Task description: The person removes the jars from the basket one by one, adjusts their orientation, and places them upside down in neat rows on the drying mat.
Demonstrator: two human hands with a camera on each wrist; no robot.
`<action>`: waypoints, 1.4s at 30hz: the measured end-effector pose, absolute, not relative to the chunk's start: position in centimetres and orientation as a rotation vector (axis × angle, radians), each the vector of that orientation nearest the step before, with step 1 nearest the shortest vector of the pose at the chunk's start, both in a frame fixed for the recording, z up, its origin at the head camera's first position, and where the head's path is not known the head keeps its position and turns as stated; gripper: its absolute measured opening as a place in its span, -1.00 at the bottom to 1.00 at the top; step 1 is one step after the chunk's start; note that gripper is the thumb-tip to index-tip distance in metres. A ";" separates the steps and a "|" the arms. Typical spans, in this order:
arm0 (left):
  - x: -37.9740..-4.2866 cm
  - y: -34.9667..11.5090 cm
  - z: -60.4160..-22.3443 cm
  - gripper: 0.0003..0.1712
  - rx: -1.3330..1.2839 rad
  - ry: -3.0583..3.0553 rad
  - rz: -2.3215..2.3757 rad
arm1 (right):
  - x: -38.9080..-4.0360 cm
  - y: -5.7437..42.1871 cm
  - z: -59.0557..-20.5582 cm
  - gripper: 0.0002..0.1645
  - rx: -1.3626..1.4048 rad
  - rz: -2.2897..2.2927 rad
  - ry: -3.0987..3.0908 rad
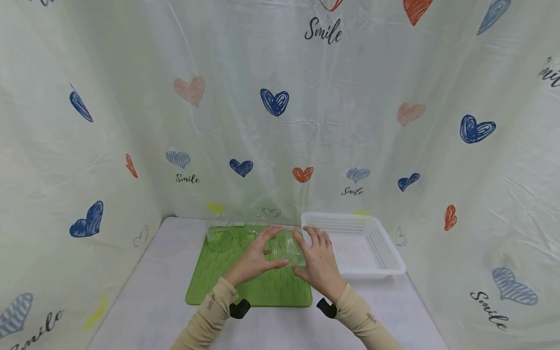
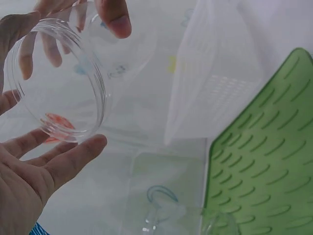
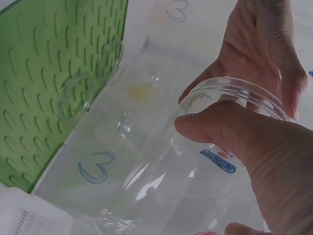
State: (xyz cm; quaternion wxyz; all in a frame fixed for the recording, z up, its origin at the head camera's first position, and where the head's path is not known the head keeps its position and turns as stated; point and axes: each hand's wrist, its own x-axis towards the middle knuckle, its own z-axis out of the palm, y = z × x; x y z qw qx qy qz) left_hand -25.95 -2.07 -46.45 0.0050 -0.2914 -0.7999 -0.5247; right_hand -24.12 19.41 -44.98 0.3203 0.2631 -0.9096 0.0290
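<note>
Both hands hold a clear jar (image 1: 287,249) above the green mat. My left hand (image 1: 255,257) grips it from the left, thumb on the near side. My right hand (image 1: 321,260) holds it from the right, fingers spread about it. Ridges like screw threads ring the open mouth of the jar (image 2: 101,95) in the left wrist view. In the right wrist view, the right thumb lies against the jar (image 3: 151,183) close to its rim. On the mat stand a clear glass container (image 1: 220,239) and another (image 1: 253,227), partly hidden by the left hand.
A green ridged mat (image 1: 210,287) lies on the white table (image 1: 153,291). To its right stands a white perforated plastic basket (image 1: 391,250). A curtain (image 1: 350,131) printed with hearts surrounds the back and sides of the table.
</note>
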 end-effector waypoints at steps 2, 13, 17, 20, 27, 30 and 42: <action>-26.0 -2.1 -46.5 -0.05 -0.919 -2.491 -1.657 | -24.1 19.3 -45.0 0.32 0.692 0.080 -2.398; -25.9 -2.7 -46.9 -0.08 -0.917 -2.431 -1.683 | -23.9 19.1 -45.3 0.35 0.721 0.139 -2.369; -25.8 -3.2 -46.9 -0.08 -0.880 -2.437 -1.689 | -23.8 19.2 -45.2 0.42 0.737 0.206 -2.387; -25.7 -3.5 -46.9 -0.09 -0.862 -2.442 -1.682 | -23.7 19.5 -44.8 0.41 0.736 0.292 -2.420; -25.9 -4.2 -46.7 -0.08 -0.843 -2.446 -1.722 | -23.8 20.5 -43.2 0.14 0.651 0.569 -2.454; -26.0 -4.6 -46.7 -0.07 -0.834 -2.456 -1.723 | -23.9 21.1 -42.8 -0.02 0.626 0.742 -2.484; -26.2 -5.4 -46.8 -0.08 -0.864 -2.459 -1.741 | -25.9 23.4 -42.0 -0.34 0.416 2.186 -2.409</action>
